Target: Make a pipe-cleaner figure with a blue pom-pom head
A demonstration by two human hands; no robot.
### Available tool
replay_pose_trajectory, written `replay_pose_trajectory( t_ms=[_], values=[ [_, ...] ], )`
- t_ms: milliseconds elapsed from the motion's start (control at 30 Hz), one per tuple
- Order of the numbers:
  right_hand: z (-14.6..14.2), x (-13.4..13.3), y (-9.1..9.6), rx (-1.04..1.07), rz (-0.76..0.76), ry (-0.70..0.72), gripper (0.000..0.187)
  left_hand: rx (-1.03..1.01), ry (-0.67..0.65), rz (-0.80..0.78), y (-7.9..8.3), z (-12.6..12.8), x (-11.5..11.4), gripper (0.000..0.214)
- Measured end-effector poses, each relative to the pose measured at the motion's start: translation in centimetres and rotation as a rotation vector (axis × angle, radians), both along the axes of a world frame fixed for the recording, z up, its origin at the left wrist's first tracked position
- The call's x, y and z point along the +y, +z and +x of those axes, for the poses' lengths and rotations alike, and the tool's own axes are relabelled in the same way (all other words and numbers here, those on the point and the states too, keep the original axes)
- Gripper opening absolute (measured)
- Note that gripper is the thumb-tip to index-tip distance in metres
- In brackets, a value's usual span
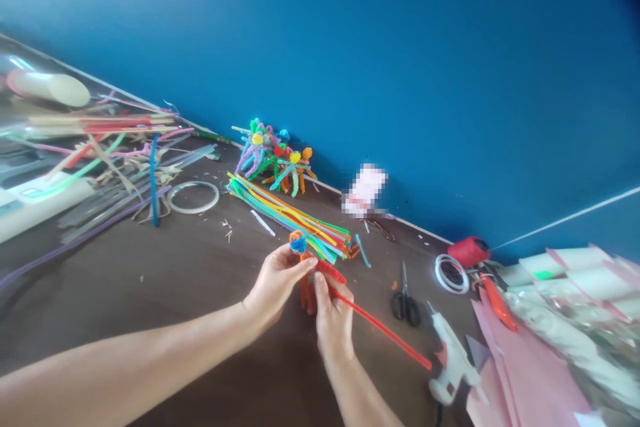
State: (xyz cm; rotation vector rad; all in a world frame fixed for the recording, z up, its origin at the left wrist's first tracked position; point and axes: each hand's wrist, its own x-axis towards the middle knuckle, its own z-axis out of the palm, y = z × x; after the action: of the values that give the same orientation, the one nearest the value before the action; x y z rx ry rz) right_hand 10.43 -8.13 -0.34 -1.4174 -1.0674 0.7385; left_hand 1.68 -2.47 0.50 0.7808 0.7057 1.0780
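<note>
Hands (274, 282) (334, 321) two, figure (299, 244) one, pipe cleaner (387, 330) one

Open tabletop (195, 273) beyond left forearm (150, 361), pipe-cleaner bundle (290, 215) ahead, red stem (385, 329), scissors (405, 297) and glue gun (451, 347) blocking right

A small pipe-cleaner figure (299, 243), its round head wound in blue and orange above hanging orange limbs, is held roughly upright, a thick, fuzzy red length (331, 271) just beside it and a straight red pipe cleaner (390, 334) slanting down rightward.
</note>
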Motion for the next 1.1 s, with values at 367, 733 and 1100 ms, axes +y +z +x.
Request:
replay_pose_trajectory(
  t_ms=[367, 733, 1100],
  values=[
    [1.9, 0.1, -0.4, 0.396, 0.051, -0.101, 0.021, 0.132, -0.392, 0.468, 0.8, -1.5, 0.8, 0.021],
    [3.9, -0.4, 1.0, -0.348, 0.037, -0.045, 0.014, 0.411, -0.600, 0.401, 1.5, -2.4, 2.5, 0.038],
    [3.4, -0.4, 0.4, -0.500, 0.008, -0.011, 0.017, 0.215, -0.495, -0.074, 0.8, -1.1, 1.3, 0.024]
  ],
)
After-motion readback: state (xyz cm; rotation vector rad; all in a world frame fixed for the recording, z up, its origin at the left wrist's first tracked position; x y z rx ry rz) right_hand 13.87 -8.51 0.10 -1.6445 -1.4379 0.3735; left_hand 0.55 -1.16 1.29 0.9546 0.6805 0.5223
